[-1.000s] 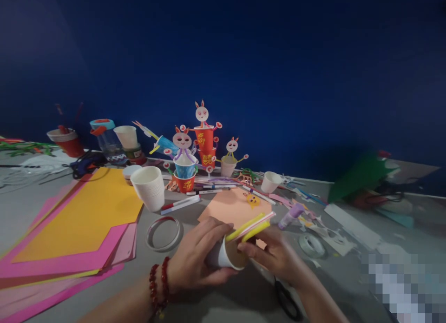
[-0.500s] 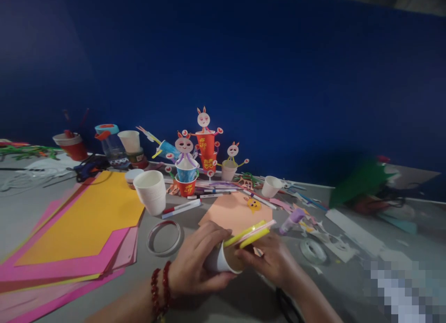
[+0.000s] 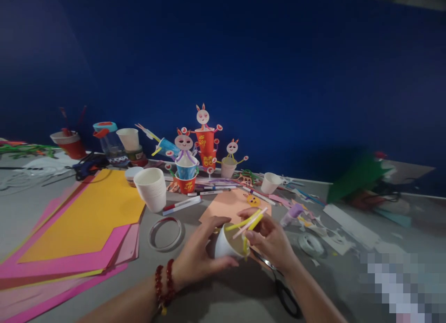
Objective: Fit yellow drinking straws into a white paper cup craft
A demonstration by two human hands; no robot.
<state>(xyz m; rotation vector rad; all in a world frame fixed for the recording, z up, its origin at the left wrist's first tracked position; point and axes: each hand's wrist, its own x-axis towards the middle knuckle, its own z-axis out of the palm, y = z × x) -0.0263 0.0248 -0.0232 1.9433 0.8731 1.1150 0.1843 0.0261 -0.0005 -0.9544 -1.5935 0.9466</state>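
My left hand point(image 3: 202, 253), with red bead bracelets at the wrist, is wrapped round a white paper cup point(image 3: 225, 244) that lies tilted, its mouth to the right. In my right hand point(image 3: 270, 237) the fingers pinch yellow and pale pink strips point(image 3: 256, 223) at the cup's mouth; their other ends lean into the cup. One yellow strip hangs down over the rim. Black-handled scissors point(image 3: 287, 299) lie on the table under my right wrist. Just beyond my hands is a peach paper sheet point(image 3: 219, 204) with a yellow rabbit face point(image 3: 253, 200) on it.
Stacked white cups point(image 3: 152, 190) and a tape roll point(image 3: 165, 234) stand left of my hands. Coloured paper sheets point(image 3: 76, 216) cover the left side. Rabbit cup figures point(image 3: 205, 146) stand at the back. A purple glue stick point(image 3: 291, 214), clear tape point(image 3: 311, 245) and paper scraps lie right.
My right hand has raised and turned the strips more upright, and one yellow end now hangs over the rim. My left hand still holds the cup. More of the scissors shows.
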